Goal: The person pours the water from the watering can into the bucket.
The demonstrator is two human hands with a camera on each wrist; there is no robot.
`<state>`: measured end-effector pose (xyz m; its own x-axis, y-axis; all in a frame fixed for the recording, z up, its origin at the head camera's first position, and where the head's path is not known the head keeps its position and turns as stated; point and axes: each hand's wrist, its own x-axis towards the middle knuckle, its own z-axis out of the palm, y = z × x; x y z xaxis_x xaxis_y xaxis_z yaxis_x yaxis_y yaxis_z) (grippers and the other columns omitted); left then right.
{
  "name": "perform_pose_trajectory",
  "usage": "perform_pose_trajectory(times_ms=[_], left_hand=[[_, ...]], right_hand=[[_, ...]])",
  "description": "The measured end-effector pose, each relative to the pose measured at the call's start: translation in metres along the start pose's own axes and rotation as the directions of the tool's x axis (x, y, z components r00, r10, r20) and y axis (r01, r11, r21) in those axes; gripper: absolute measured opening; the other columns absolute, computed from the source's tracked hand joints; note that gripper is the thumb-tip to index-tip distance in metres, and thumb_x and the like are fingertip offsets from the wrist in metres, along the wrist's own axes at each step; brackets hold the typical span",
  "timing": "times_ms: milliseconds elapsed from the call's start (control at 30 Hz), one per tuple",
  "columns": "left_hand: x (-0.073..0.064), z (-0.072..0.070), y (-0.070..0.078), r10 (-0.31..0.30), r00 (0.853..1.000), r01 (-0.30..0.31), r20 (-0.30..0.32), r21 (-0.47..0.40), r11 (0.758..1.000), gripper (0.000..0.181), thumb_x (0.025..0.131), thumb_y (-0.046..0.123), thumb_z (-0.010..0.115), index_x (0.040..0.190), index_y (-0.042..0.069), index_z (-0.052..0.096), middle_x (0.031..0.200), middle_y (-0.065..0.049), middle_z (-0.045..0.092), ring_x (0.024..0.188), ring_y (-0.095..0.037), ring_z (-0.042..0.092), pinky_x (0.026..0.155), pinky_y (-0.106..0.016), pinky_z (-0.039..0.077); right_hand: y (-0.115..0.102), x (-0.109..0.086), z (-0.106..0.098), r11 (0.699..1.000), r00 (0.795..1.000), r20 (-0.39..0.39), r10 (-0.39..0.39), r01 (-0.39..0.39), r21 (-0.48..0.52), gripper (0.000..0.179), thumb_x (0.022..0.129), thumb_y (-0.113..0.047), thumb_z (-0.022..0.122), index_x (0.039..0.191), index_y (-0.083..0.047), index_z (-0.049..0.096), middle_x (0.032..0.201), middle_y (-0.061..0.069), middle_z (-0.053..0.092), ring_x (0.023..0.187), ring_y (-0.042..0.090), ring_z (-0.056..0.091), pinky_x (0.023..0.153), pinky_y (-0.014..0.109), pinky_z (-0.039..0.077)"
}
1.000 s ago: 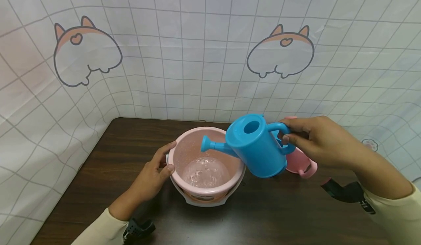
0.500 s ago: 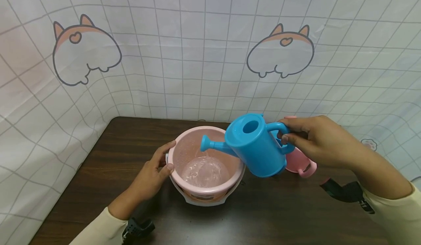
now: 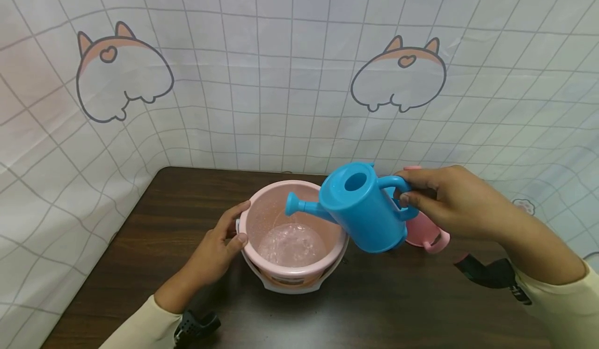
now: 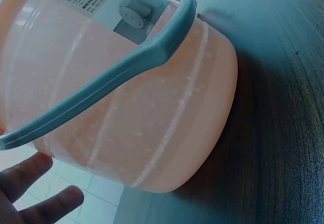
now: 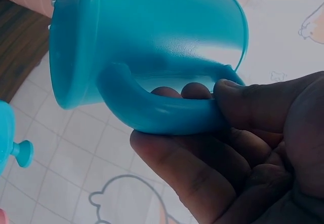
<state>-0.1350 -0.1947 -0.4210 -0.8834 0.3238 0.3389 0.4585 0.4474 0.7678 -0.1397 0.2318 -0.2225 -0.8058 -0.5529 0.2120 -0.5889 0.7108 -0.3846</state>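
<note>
A pink bucket [image 3: 323,263] stands on the dark wooden table, with rippling water [image 3: 292,245] in its bottom. My left hand [image 3: 212,250] holds its left rim, thumb and forefinger on the edge; in the left wrist view two fingertips show beside the bucket's wall [image 4: 136,127]. My right hand [image 3: 451,198] grips the handle of a blue watering can [image 3: 367,214]. The can tilts left, its spout [image 3: 304,206] over the bucket's opening, with a faint trickle below it. In the right wrist view, thumb and fingers wrap the can's handle [image 5: 167,113].
Behind the can and right hand stands a pink plastic thing [image 3: 423,229] with a loop handle, partly hidden. Another blue piece with a knob [image 5: 23,153] shows in the right wrist view. The bucket's grey carrying handle [image 4: 126,72] hangs down. A tile-patterned curtain [image 3: 262,78] backs the table.
Both hands, the watering can and the bucket stay nearly still. The water's ripples shift, and a faint trickle below the spout shows in the later frames.
</note>
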Motion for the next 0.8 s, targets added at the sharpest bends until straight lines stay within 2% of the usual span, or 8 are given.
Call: perform_pose_trajectory(times_ms=[67, 167, 367, 400, 500, 633, 800], left_hand=[[-0.0001, -0.0002, -0.0001, -0.003, 1.000, 0.003, 0.001, 0.000, 1.000, 0.059, 0.106, 0.050, 0.048, 0.159, 0.031, 0.031, 0.123, -0.011, 0.068, 0.110, -0.031, 0.068, 0.083, -0.053, 0.051], [-0.0002, -0.0005, -0.0001, -0.010, 1.000, 0.010, 0.001, 0.001, 1.000, 0.060, 0.106, 0.051, 0.048, 0.159, 0.031, 0.031, 0.124, -0.012, 0.068, 0.111, -0.032, 0.067, 0.084, -0.054, 0.051], [-0.0003, -0.0006, 0.0005, -0.020, 1.000, 0.020, 0.001, -0.003, 1.000, 0.060, 0.105, 0.052, 0.049, 0.159, 0.032, 0.032, 0.125, -0.013, 0.068, 0.111, -0.034, 0.067, 0.084, -0.055, 0.051], [-0.0003, -0.0006, 0.0005, -0.019, 1.000, 0.019, 0.001, -0.003, 1.000, 0.060, 0.105, 0.051, 0.049, 0.159, 0.031, 0.032, 0.125, -0.013, 0.068, 0.112, -0.034, 0.067, 0.084, -0.055, 0.051], [-0.0004, -0.0006, 0.0006, -0.016, 1.000, 0.016, 0.000, -0.004, 1.000, 0.059, 0.105, 0.049, 0.050, 0.159, 0.031, 0.032, 0.125, -0.013, 0.068, 0.111, -0.034, 0.067, 0.083, -0.054, 0.051], [-0.0006, -0.0006, 0.0007, -0.014, 1.000, 0.014, -0.003, -0.003, 1.000, 0.059, 0.105, 0.049, 0.050, 0.159, 0.031, 0.032, 0.124, -0.013, 0.068, 0.110, -0.033, 0.068, 0.083, -0.054, 0.051], [-0.0005, -0.0002, -0.0004, -0.011, 1.000, 0.011, -0.005, 0.002, 1.000, 0.059, 0.105, 0.052, 0.049, 0.158, 0.031, 0.033, 0.123, -0.012, 0.068, 0.109, -0.032, 0.068, 0.083, -0.054, 0.051]], right_hand=[[-0.0005, -0.0003, 0.0001, 1.000, 1.000, 0.004, 0.004, -0.004, -0.003, 0.038, 0.093, -0.009, 0.076, 0.128, 0.004, 0.068, 0.126, 0.023, 0.067, 0.113, 0.040, 0.067, 0.068, 0.031, 0.056], [-0.0014, -0.0006, 0.0003, 1.000, 1.000, 0.008, 0.003, -0.003, -0.009, 0.037, 0.093, -0.008, 0.076, 0.128, 0.002, 0.069, 0.121, 0.018, 0.071, 0.103, 0.032, 0.073, 0.076, 0.040, 0.059], [-0.0013, 0.0014, -0.0015, 1.000, 0.999, 0.030, 0.019, -0.019, 0.000, 0.041, 0.096, -0.014, 0.074, 0.132, 0.003, 0.066, 0.130, 0.022, 0.066, 0.116, 0.040, 0.065, 0.087, 0.052, 0.053], [-0.0009, 0.0016, -0.0017, 1.000, 0.999, 0.032, 0.019, -0.019, 0.000, 0.041, 0.096, -0.015, 0.073, 0.133, 0.004, 0.066, 0.131, 0.022, 0.065, 0.117, 0.041, 0.065, 0.087, 0.052, 0.053], [-0.0009, 0.0028, -0.0016, 1.000, 0.999, 0.032, -0.008, 0.008, 0.001, 0.036, 0.096, -0.012, 0.073, 0.129, 0.002, 0.068, 0.115, 0.014, 0.073, 0.098, 0.029, 0.073, 0.080, 0.045, 0.058], [-0.0014, 0.0039, -0.0016, 0.999, 0.999, 0.022, -0.031, 0.031, -0.016, 0.031, 0.095, -0.008, 0.073, 0.126, -0.002, 0.070, 0.103, 0.003, 0.075, 0.085, 0.013, 0.071, 0.072, 0.036, 0.059], [-0.0010, 0.0039, -0.0019, 1.000, 1.000, 0.026, -0.008, 0.008, -0.014, 0.039, 0.096, -0.010, 0.073, 0.132, 0.003, 0.066, 0.114, 0.011, 0.074, 0.096, 0.022, 0.074, 0.077, 0.043, 0.059]])
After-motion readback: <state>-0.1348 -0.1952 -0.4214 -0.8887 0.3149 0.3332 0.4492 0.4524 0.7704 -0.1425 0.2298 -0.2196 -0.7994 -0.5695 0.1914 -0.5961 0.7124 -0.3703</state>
